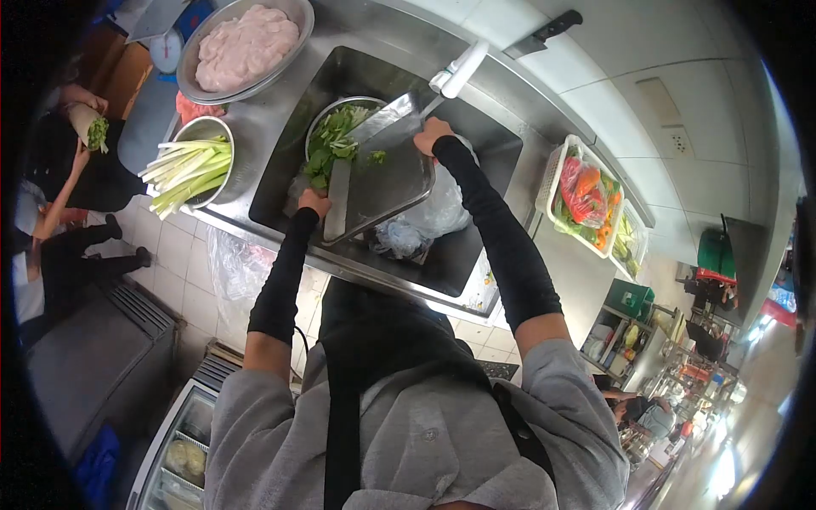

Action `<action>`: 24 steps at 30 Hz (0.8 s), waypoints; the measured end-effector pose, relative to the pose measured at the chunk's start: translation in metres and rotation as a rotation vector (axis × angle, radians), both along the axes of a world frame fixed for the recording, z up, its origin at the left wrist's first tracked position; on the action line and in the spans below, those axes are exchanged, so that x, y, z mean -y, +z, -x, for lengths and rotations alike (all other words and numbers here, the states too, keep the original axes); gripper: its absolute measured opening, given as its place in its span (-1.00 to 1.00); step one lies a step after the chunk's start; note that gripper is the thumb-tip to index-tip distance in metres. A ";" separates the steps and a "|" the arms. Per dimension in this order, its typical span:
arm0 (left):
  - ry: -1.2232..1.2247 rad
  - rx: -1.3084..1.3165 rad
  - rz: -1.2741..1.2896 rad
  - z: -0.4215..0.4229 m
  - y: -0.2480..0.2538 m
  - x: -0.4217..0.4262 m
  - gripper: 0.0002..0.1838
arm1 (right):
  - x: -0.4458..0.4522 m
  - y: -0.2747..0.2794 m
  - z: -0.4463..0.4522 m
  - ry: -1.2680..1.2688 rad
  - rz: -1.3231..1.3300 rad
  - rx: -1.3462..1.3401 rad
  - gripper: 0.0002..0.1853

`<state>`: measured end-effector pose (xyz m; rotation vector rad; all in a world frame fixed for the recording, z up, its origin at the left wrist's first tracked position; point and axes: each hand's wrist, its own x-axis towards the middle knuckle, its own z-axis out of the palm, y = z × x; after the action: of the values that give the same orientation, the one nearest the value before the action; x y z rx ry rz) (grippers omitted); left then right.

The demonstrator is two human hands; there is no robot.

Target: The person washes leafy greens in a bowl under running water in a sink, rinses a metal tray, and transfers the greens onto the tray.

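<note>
The metal tray (387, 178) slants over the sink (486, 170), its long axis hard to judge, with a scrap of green on its surface. The left hand (314, 202) is closed on its left side, the right hand (434, 134) on its far right corner. The bowl of leafy greens (309, 127) sits towards the sink's left edge, just beyond the tray's left side, nearer the left hand than the right.

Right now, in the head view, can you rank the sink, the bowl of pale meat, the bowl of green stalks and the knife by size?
Sink
Meat bowl
Stalk bowl
Knife
</note>
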<state>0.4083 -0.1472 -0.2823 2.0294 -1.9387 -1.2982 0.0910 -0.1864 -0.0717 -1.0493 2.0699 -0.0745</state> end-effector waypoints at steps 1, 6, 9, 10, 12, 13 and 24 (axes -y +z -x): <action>0.000 -0.045 0.014 -0.005 0.000 0.002 -0.69 | -0.001 -0.003 0.000 0.039 -0.010 -0.023 -0.53; -0.275 0.045 0.084 -0.003 0.000 0.030 -0.77 | -0.033 -0.043 0.019 0.131 0.203 -0.243 -0.58; -0.266 0.018 0.102 0.010 0.002 0.049 -0.81 | -0.046 -0.022 0.008 -0.183 0.204 -0.052 -0.66; -0.274 0.058 0.103 0.013 0.006 0.058 -0.80 | -0.048 -0.031 0.011 -0.147 0.267 -0.119 -0.65; -0.244 0.088 0.102 0.015 0.006 0.074 -0.79 | -0.048 -0.064 0.022 -0.072 0.385 -0.253 -0.64; -0.206 0.077 0.101 0.011 0.002 0.085 -0.79 | -0.046 -0.071 0.027 -0.070 0.366 -0.192 -0.64; -0.367 0.173 0.120 0.034 0.022 0.089 -0.64 | -0.053 -0.059 0.020 -0.186 0.308 -0.059 -0.67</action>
<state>0.3744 -0.2359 -0.2606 1.8444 -2.4933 -1.0554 0.0715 -0.1334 -0.1303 -1.0441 2.2539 -0.4740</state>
